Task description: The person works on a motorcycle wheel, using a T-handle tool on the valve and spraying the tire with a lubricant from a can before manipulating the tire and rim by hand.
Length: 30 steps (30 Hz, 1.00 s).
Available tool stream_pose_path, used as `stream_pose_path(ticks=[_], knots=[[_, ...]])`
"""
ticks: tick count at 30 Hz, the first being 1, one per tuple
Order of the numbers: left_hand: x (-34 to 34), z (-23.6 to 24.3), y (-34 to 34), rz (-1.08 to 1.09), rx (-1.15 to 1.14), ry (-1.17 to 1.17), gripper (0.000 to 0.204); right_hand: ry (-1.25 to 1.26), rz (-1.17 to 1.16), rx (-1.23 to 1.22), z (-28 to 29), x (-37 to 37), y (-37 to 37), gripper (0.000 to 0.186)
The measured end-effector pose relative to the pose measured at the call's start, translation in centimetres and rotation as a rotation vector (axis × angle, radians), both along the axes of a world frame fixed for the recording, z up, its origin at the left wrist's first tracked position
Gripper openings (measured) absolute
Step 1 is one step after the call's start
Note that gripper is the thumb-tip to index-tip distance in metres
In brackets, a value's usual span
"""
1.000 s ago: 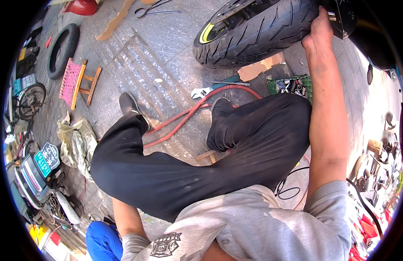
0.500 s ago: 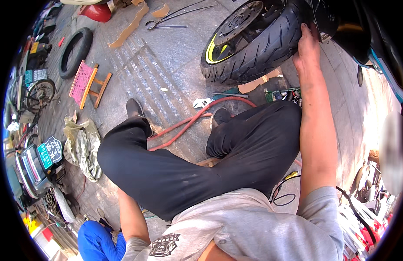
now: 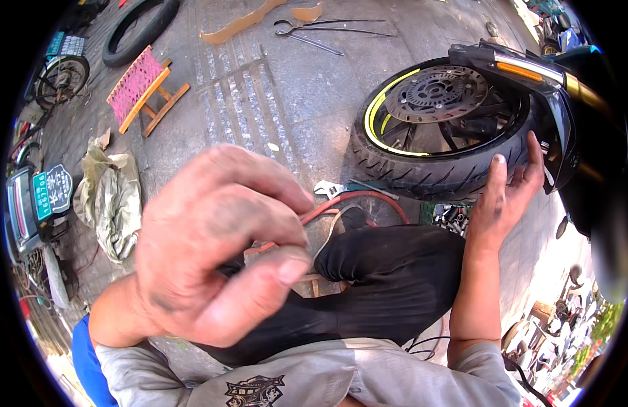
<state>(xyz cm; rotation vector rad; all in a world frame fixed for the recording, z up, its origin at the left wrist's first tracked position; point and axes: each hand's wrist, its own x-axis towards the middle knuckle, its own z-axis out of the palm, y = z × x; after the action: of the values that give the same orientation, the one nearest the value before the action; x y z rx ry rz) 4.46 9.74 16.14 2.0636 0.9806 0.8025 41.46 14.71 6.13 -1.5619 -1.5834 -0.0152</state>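
My left hand (image 3: pixel 226 244) is raised close in front of my body, its fingers curled in and the thumb near the index finger. Nothing shows in it, though the palm is turned from view. With fingers and thumb spread, my right hand (image 3: pixel 497 203) touches the near right side of a motorcycle wheel's black tyre (image 3: pixel 422 178). That wheel has a drilled brake disc (image 3: pixel 437 93) and a yellow rim stripe (image 3: pixel 374 119). A fork leg (image 3: pixel 514 71) with an orange reflector stands over its right side.
An adjustable wrench (image 3: pixel 327 189) and a red hose (image 3: pixel 355 197) lie near my foot, beside a tray of sockets (image 3: pixel 452 217). Long tongs (image 3: pixel 307 28) and cardboard (image 3: pixel 239 22) lie farther off. Leftward are a pink-seated folding stool (image 3: pixel 143 88), a loose tyre (image 3: pixel 139 30) and a crumpled sheet (image 3: pixel 110 203).
My left hand has come up from beside my left thigh into the middle. My right hand has loosened on the tyre and moved lower in view. My view has shifted, showing more of the wheel.
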Motion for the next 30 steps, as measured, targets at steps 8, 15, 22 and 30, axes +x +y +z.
stream_pose_path(ticks=[8, 15, 22, 30], knots=[[-1.8, -12.9, 6.3, -0.653, -0.325, 0.411, 0.03, -0.283, 0.915, -0.769, -2.1, -9.5, 4.1, 0.056], [-4.0, -21.2, 12.1, -0.722, -0.462, 0.749, 0.034, -0.203, 0.792, -1.027, -3.7, -13.8, 5.5, 0.058], [-7.3, -24.9, 8.5, -0.703, -0.488, 0.94, 0.034, -0.1, 0.608, -1.412, -4.9, -16.4, 0.2, 0.038], [-2.9, -13.6, 5.9, -0.224, -0.922, 0.56, 0.032, 0.503, 0.153, -1.344, -3.9, -21.1, -6.1, 0.029]])
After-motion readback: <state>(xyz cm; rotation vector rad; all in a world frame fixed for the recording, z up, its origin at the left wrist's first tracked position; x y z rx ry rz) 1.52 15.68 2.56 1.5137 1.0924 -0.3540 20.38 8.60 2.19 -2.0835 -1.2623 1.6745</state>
